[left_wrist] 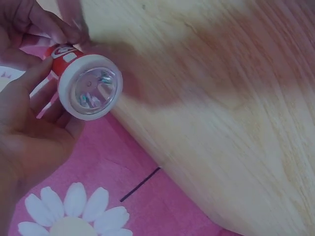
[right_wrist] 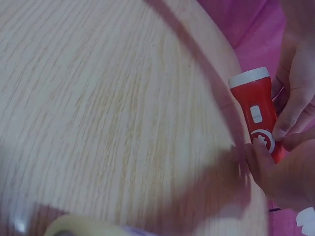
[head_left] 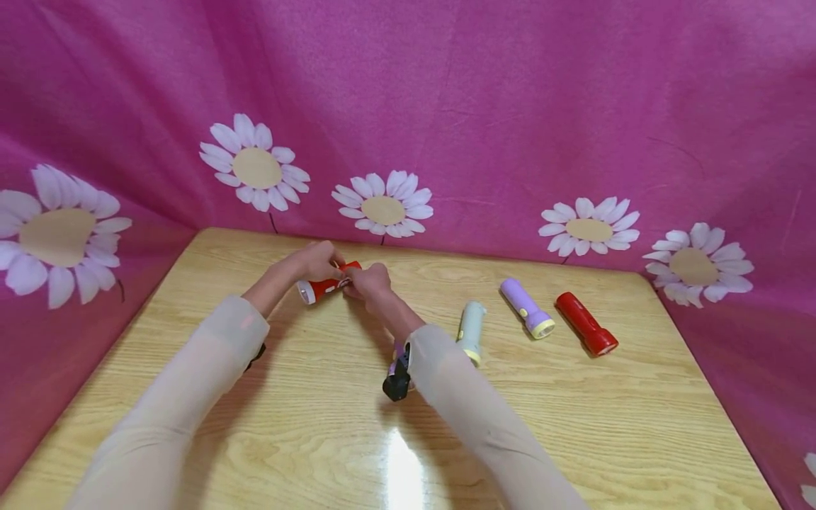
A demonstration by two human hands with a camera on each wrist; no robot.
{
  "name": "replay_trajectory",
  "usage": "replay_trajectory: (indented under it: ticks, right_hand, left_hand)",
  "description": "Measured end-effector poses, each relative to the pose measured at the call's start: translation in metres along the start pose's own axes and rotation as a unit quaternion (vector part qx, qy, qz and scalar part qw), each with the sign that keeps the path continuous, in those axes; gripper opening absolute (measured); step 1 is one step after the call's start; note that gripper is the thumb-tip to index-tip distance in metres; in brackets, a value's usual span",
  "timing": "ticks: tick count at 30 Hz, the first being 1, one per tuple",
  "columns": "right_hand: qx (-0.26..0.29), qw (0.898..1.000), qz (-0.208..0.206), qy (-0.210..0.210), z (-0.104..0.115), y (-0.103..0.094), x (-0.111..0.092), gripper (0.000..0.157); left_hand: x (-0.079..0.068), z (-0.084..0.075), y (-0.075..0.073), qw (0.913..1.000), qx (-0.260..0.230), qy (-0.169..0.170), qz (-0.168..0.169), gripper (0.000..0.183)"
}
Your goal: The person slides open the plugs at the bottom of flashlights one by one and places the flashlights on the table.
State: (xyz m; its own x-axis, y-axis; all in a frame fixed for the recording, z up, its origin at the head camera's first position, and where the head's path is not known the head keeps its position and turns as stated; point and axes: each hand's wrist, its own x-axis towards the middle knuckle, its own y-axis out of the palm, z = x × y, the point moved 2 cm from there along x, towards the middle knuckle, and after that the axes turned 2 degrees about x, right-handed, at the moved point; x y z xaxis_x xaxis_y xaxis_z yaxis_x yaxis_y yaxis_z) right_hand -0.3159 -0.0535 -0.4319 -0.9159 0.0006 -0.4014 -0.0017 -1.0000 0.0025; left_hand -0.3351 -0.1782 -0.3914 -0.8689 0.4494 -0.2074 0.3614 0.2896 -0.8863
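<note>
Near the back left of the table, both hands hold a red flashlight (head_left: 325,288) with a white head and a white emblem on its body. My left hand (head_left: 319,261) grips it along the side, fingers behind the body in the left wrist view, where the clear lens (left_wrist: 94,91) faces the camera. At the tail end, my right hand (head_left: 372,282) pinches the body, its thumb (right_wrist: 263,153) over the emblem in the right wrist view. A white slide switch (right_wrist: 256,114) shows above the emblem. The tail end is partly hidden by fingers.
A purple flashlight (head_left: 393,358) lies under the right wrist, mostly hidden. To its right lie a grey-green flashlight (head_left: 472,324), a purple flashlight with a yellow head (head_left: 519,299) and a dark red flashlight (head_left: 581,319). A pink flowered cloth (head_left: 478,142) hangs behind the wooden table (head_left: 306,425).
</note>
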Motion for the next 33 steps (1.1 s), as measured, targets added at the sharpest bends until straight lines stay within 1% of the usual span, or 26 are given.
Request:
replay_trajectory:
  ticks: [3,5,8,14,18,22,26,29,33]
  right_hand:
    - [0.031,0.999,-0.003,-0.001,0.003,-0.003,-0.001,0.010]
    - [0.038,0.999,-0.011,-0.001,0.005,-0.004,-0.002,0.008]
    - [0.041,0.999,-0.016,-0.001,0.009,-0.007,-0.003,0.010]
    - [0.057,0.998,-0.007,0.000,0.014,-0.012,-0.004,0.017]
    - [0.067,0.998,-0.003,-0.004,0.015,-0.013,-0.006,0.017]
    - [0.082,0.997,-0.001,-0.008,0.016,-0.014,-0.007,0.015]
    - [0.107,0.994,0.002,-0.005,0.017,-0.015,-0.008,0.019]
    - [0.118,0.993,0.011,0.001,0.018,-0.016,-0.010,0.023]
    - [0.121,0.992,0.025,0.012,0.021,-0.016,-0.011,0.030]
  left_hand:
    - [0.000,-0.005,-0.002,0.9998,0.009,0.002,-0.019,0.023]
    - [0.000,-0.008,-0.003,0.9996,0.011,0.001,-0.028,0.021]
    - [0.000,-0.013,-0.005,0.9992,0.011,-0.005,-0.037,0.019]
    - [-0.002,-0.020,-0.007,0.9986,0.000,-0.025,-0.046,0.018]
    - [-0.005,-0.023,-0.008,0.9975,-0.012,-0.037,-0.059,0.022]
    - [-0.008,-0.027,-0.007,0.9959,-0.020,-0.047,-0.075,0.023]
    - [-0.011,-0.029,-0.006,0.9940,-0.031,-0.053,-0.091,0.023]
    - [-0.013,-0.031,-0.007,0.9926,-0.031,-0.056,-0.103,0.024]
    - [-0.015,-0.035,-0.008,0.9905,-0.024,-0.061,-0.121,0.025]
